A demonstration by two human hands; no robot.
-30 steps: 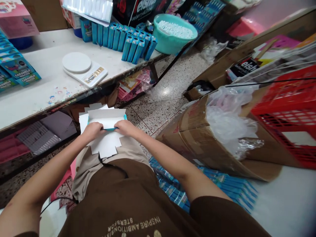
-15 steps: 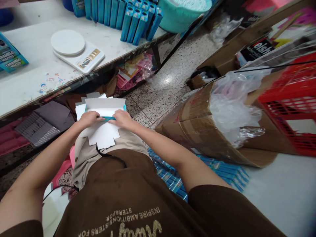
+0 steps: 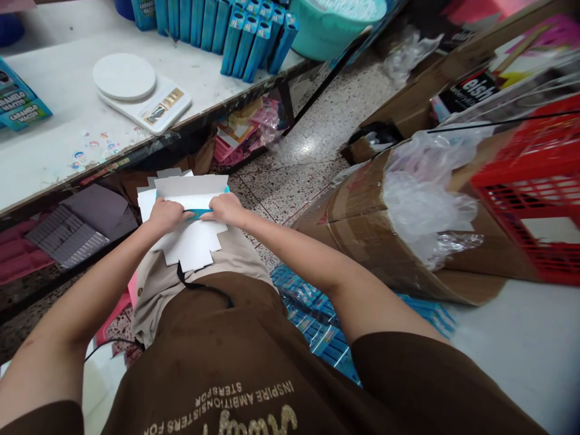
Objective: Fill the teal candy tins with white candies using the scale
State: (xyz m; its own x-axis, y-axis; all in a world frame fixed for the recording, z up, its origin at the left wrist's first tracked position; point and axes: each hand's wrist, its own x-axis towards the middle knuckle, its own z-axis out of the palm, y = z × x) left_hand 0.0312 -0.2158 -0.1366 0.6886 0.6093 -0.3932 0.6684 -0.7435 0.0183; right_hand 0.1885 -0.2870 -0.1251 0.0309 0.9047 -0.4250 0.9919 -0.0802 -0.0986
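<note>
A partly folded carton, white inside and blue outside, lies over my lap with its far panel standing up. My left hand grips the left part of its near edge, thumb and fingers pinched over the blue strip. At the right part of the same edge, my right hand is closed in a like pinch. Beneath the carton, flat white card blanks with notched flaps rest on my thighs. Fingertips are partly hidden behind the card.
On the white table stand a kitchen scale, several upright blue boxes and a teal tub. To the right are a cardboard box with plastic bags and a red crate. Blue packs lie beside me.
Both hands keep hold of the carton's near edge. My right hand has shifted slightly up, and the far panel stands a little more upright. The view has moved slightly.
</note>
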